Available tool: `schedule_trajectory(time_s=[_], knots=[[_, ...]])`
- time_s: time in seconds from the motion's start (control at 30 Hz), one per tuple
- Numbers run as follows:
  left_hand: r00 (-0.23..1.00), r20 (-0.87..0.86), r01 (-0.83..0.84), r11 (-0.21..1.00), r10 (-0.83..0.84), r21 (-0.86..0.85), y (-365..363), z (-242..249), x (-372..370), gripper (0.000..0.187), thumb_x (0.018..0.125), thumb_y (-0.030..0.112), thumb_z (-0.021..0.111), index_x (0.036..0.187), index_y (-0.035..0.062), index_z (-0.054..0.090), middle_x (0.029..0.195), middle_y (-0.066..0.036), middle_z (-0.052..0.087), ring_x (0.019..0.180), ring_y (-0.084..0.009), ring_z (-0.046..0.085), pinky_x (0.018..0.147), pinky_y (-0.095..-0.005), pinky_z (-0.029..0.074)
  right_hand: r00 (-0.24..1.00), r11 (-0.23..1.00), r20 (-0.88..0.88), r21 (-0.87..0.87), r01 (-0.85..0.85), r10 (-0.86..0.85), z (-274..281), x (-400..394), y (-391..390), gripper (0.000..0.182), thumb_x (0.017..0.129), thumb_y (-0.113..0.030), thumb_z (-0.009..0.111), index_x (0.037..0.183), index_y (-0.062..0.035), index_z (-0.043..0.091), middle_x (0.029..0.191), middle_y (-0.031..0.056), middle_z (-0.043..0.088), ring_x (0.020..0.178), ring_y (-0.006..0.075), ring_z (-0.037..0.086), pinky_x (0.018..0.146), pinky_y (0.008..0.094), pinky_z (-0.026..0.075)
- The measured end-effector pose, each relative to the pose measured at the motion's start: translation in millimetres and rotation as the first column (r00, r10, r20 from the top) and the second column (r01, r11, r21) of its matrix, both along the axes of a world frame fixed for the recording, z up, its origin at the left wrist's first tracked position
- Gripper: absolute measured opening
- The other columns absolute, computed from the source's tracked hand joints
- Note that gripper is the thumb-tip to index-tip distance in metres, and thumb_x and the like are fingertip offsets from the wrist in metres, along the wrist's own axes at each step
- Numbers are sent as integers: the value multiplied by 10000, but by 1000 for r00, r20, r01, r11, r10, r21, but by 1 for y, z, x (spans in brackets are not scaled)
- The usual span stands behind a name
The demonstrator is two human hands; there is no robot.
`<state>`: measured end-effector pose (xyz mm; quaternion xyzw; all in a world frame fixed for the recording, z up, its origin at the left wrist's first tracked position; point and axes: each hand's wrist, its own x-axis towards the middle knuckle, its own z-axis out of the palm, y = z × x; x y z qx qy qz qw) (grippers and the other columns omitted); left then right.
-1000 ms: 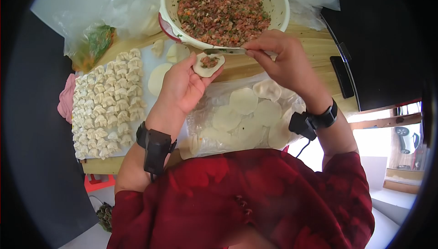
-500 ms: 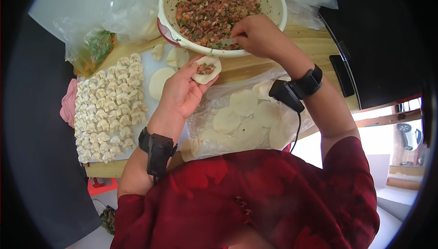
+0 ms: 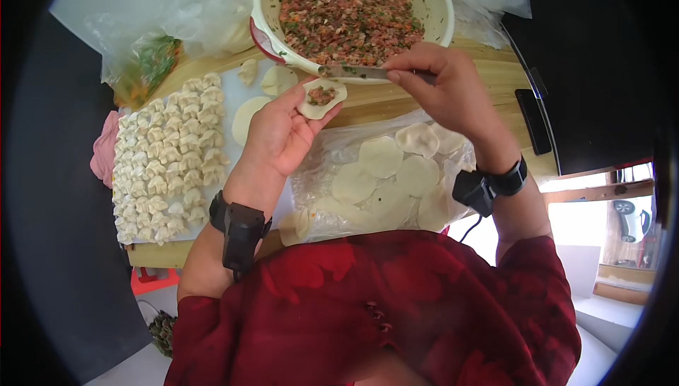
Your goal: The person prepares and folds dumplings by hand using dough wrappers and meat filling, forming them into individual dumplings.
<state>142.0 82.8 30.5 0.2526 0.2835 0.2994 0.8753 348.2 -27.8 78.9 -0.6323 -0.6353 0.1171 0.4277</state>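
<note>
On the fingers of my left hand (image 3: 284,131) lies a round dumpling wrapper (image 3: 334,107), its edge held under the thumb. A lump of meat filling (image 3: 322,95) sits in the wrapper's middle. My right hand (image 3: 442,89) pinches a flat, narrow metal spreader (image 3: 357,72), level over the near rim of the bowl. Bits of green and filling cling to its blade. The large cream bowl (image 3: 440,18) with red handles contains minced meat filling (image 3: 350,15) flecked with green and orange.
Rows of folded dumplings (image 3: 170,160) cover a white board (image 3: 237,89) at the left. Loose wrappers (image 3: 382,157) lie on a plastic sheet (image 3: 318,142) nearer my body. Plastic bags (image 3: 205,22) stand behind the board. A dark phone-like slab (image 3: 532,121) lies at the table's right edge.
My right hand has come up out of the filling and moved right and toward me, bringing the spreader into sight at the rim. My left hand still supports the filled wrapper.
</note>
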Motion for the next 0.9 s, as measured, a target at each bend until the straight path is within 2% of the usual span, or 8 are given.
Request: schedule_trajectory(time_s=[0.27, 0.37, 0.43, 0.53, 0.67, 0.73, 0.83, 0.9], knots=[[999, -37, -29, 999, 28, -19, -3, 0, 4, 370, 1028, 109, 359, 1328, -102, 403, 1312, -201, 518, 1201, -297, 545, 1041, -459, 475, 961, 969, 271, 245, -17, -52, -4, 9, 16, 115, 779, -54, 675, 882, -18, 712, 790, 129, 667, 726, 314, 628, 673, 395, 505], [999, -41, -30, 999, 29, -20, -4, 2, 3, 370, 1027, 107, 358, 1325, -108, 397, 1316, -205, 511, 1207, -304, 541, 1043, -461, 473, 964, 992, 261, 122, 20, -51, -12, 27, 44, 114, 805, -79, 689, 902, -27, 718, 798, 116, 674, 705, 253, 633, 663, 340, 497], [998, -46, -31, 999, 30, -16, -3, 3, 2, 369, 1027, 104, 357, 1323, -113, 394, 1318, -206, 508, 1211, -307, 538, 1044, -462, 473, 942, 993, 336, -106, 54, -15, -14, 31, 63, 134, 797, -121, 691, 878, -18, 716, 790, 124, 680, 695, 256, 638, 651, 344, 494], [1000, -28, -15, 1000, 15, -7, -2, 3, 2, 367, 1027, 102, 356, 1317, -119, 394, 1314, -204, 510, 1212, -309, 536, 1039, -462, 477, 961, 962, 265, -274, -6, 81, -21, 30, 76, 127, 755, -95, 654, 846, -48, 729, 750, 144, 679, 706, 308, 646, 685, 376, 511], [1000, -17, -11, 1000, 11, -6, -1, 9, 2, 381, 1027, 101, 360, 1332, -127, 375, 1332, -219, 494, 1223, -314, 528, 1051, -459, 468, 969, 981, 215, -176, -85, 123, -17, 33, 64, 127, 763, -105, 659, 852, -48, 730, 751, 142, 680, 686, 295, 646, 672, 363, 510], [1000, -15, -5, 1000, 5, -12, -1, 7, 2, 397, 1027, 99, 364, 1350, -133, 352, 1352, -234, 479, 1241, -322, 516, 1064, -458, 458, 991, 967, 95, -248, -63, 89, -3, 30, 48, 115, 803, -79, 688, 881, 3, 709, 751, 96, 670, 662, 171, 610, 634, 296, 478], [1000, 5, 8, 1000, -8, 4, 0, 6, 2, 402, 1027, 100, 361, 1348, -142, 347, 1348, -238, 482, 1239, -323, 517, 1064, -460, 456, 996, 984, 61, -170, -52, 64, 3, 23, 26, 108, 818, -51, 683, 905, 10, 702, 755, 76, 655, 679, 135, 595, 629, 275, 466], [1000, 6, -1, 1000, 1, 2, -2, 8, 2, 402, 1027, 99, 357, 1346, -146, 346, 1345, -239, 484, 1241, -321, 516, 1075, -459, 445, 997, 996, 71, -87, -12, 18, 1, 13, 14, 103, 807, -67, 679, 886, -6, 705, 764, 100, 659, 701, 210, 614, 647, 317, 482]])
